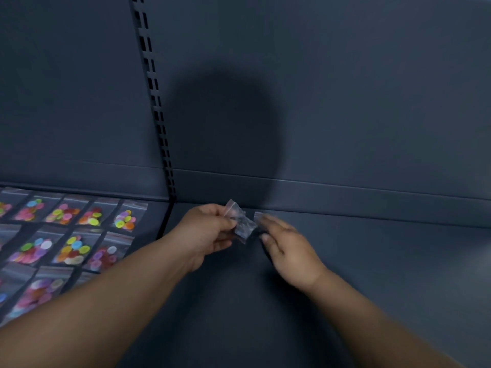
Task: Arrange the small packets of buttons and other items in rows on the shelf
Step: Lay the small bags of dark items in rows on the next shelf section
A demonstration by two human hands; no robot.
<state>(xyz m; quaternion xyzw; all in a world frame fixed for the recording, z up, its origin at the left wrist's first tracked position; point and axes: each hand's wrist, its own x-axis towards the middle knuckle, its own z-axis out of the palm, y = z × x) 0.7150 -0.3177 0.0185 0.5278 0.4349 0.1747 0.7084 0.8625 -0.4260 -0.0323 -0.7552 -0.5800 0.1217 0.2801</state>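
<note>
Packet (240,222) between left-hand fingers (225,219)

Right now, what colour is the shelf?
The shelf is dark blue-grey, seen in the head view.

Shelf (372,274) & back panel (345,88): matt dark painted metal. Packets (74,248): clear glossy plastic, w/ shiny plastic buttons (77,245).

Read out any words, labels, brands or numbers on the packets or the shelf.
No text can be read anywhere in the head view.
The button packets are clear bags with no label showing.
The held packet, pinched by the left hand, is blurred and no print can be made out.
The shelf and the back panel are plain, with no signs or numbers.
</note>
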